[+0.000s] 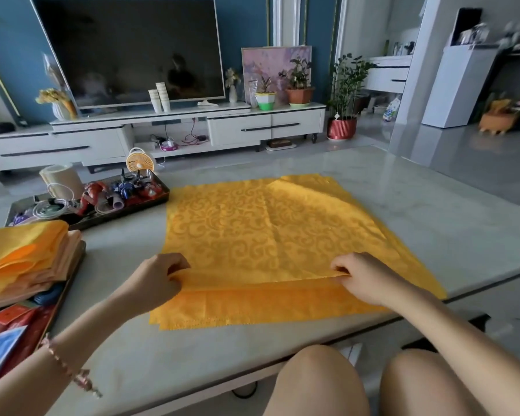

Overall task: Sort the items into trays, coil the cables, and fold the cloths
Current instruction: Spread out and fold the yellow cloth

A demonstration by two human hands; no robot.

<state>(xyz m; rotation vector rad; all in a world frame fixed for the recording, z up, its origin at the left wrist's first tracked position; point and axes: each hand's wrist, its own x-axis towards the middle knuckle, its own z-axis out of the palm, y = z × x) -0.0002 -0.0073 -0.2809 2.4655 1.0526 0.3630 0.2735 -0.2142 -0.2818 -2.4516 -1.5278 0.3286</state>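
Both hands pinch a raised fold of the yellow cloth (252, 235): the left hand (159, 280) grips the ridge at its left end, fingers curled over the fabric, and the right hand (360, 277) clamps the same ridge at its right end, thumb and fingertips closed on it. The two hands are well apart, one at each side of the cloth.

The cloth is a square of shiny golden fabric woven with a scrolling swirl pattern. It lies spread on the pale, glossy, marble-like table (433, 211), with sharp crease lines across it and its far right corner turned over. Nearer the person than the pinched ridge, a flat band of the cloth shows a plainer surface and a stitched edge.

Left of the cloth, at the table's edge, a stack of folded cloths (27, 259) in yellow, orange and peach sits on a dark-rimmed tray (69, 277) that also holds red and blue packets. Beyond that stack, left of the cloth's far corner, a long dark rectangular tray (150, 202) holds glossy red and blue plastic toy figures (123, 190) and a coiled white cable (50, 207). A cream-coloured roll (62, 178) stands upright behind this tray, and a small round orange fan (140, 163) is just past it.

A beaded bracelet (69, 367) circles the left wrist.
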